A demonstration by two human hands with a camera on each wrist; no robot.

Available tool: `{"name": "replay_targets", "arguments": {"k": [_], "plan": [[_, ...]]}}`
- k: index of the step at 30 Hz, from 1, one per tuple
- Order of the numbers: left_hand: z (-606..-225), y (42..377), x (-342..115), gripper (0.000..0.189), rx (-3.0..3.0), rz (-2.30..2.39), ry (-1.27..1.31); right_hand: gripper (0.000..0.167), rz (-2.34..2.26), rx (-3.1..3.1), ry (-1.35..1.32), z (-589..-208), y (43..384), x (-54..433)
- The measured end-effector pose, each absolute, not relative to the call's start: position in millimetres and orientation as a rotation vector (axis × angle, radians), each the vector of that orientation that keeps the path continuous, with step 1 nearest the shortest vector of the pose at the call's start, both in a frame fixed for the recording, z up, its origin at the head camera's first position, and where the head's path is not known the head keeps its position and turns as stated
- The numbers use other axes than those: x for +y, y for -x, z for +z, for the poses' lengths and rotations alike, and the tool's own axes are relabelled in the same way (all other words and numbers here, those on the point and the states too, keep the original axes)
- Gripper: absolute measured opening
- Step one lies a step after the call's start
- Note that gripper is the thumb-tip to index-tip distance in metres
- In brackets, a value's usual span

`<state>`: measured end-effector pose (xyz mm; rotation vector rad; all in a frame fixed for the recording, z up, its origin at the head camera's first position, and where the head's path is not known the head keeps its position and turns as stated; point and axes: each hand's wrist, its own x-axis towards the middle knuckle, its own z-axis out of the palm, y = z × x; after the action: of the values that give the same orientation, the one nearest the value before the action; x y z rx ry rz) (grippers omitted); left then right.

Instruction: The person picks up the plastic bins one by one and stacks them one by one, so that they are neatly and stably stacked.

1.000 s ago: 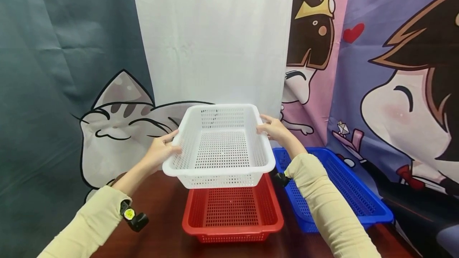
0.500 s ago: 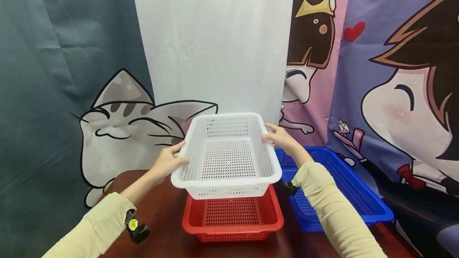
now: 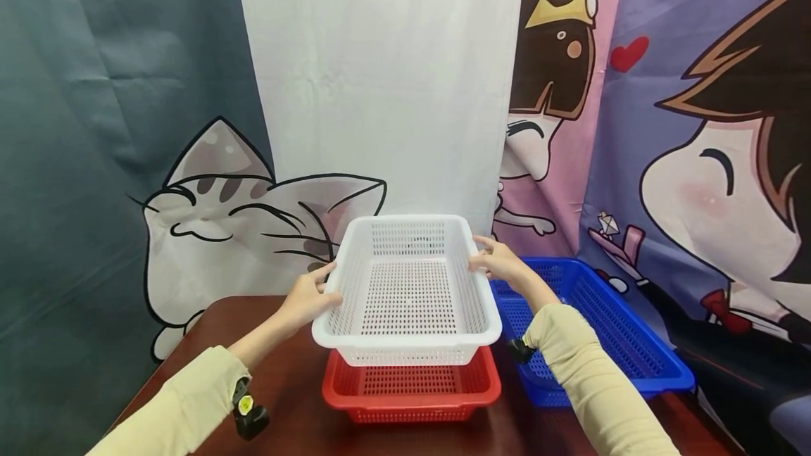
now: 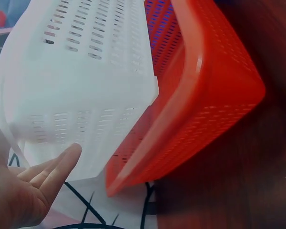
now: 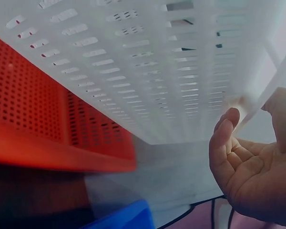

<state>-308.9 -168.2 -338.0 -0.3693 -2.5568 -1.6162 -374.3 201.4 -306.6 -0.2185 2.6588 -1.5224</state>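
A white perforated plastic basket (image 3: 412,294) hangs above a red basket (image 3: 412,400) in the head view, overlapping its back part. My left hand (image 3: 310,295) grips the white basket's left rim, thumb over the inside and fingers under the outer wall. On the opposite side my right hand (image 3: 497,259) pinches the right rim the same way. The left wrist view has the white basket's outer wall (image 4: 81,95) close above the red basket's rim (image 4: 195,71). Curled fingers (image 5: 224,138) show beneath the rim in the right wrist view.
A larger blue basket (image 3: 608,329) stands on the dark wooden table (image 3: 279,400) at the right, partly behind my right sleeve (image 3: 576,357). A printed cartoon curtain (image 3: 380,90) hangs behind the table.
Both hands have lowered the white basket and shifted it slightly right, so it covers more of the red one. The red and blue baskets have stayed in place.
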Motion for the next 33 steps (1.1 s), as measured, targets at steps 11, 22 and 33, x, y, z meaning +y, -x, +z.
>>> {"name": "replay_targets", "arguments": {"k": [11,22,33], "plan": [[-357.0,307.1,-165.0,0.075,-2.590,-1.556,0.333,0.089,-1.532,2.621,0.169,-329.8,372.0,204.0],[-370.4,299.2,-167.6,0.071,-2.593,-1.465,0.270,0.092,-1.518,2.569,0.198,-349.8,368.7,199.3],[-384.4,297.7,-161.2,0.071,-2.608,-1.390,0.260,0.088,-1.517,2.559,0.180,-362.6,369.9,201.0]]}}
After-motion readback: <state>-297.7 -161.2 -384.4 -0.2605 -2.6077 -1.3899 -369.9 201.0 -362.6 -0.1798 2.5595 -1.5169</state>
